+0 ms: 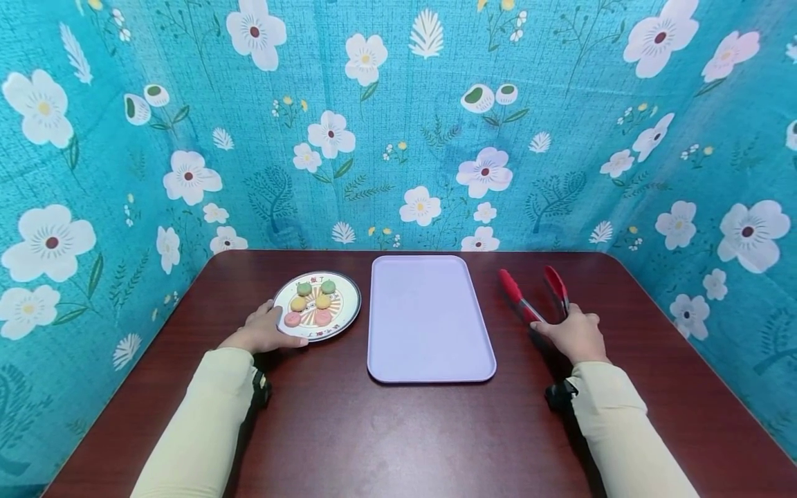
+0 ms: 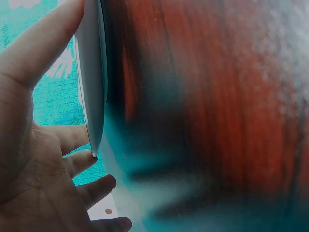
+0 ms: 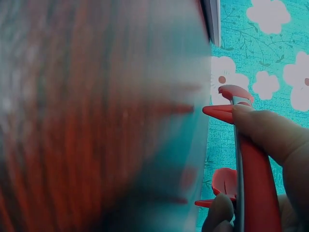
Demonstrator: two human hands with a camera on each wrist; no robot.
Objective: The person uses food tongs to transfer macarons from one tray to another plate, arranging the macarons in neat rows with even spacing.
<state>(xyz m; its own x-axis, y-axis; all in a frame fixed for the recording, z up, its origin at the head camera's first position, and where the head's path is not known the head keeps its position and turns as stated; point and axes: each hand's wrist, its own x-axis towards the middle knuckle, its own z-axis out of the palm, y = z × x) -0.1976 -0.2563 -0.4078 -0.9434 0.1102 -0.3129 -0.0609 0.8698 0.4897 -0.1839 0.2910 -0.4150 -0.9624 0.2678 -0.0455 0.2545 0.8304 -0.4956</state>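
Note:
My left hand (image 1: 264, 332) grips the near-left rim of a round plate (image 1: 351, 304), thumb along the front and fingers at the side. The left wrist view shows the plate (image 2: 91, 77) edge-on, between the thumb and the first fingers; the other fingers spread apart below it. Several macarons (image 1: 298, 303), in green, yellow and pink pairs, lie on the plate. My right hand (image 1: 575, 335) holds a pair of red-tipped tongs (image 1: 512, 286) with its arms spread, heads pointing away. Up close, the thumb presses one red handle of the tongs (image 3: 258, 183), and fingertips show on the far side.
A pale lilac rectangular tray (image 1: 429, 318) lies on the dark wood table (image 1: 411, 436) between plate and tongs. Behind the table and along both sides hangs a blue floral cloth (image 1: 398, 138).

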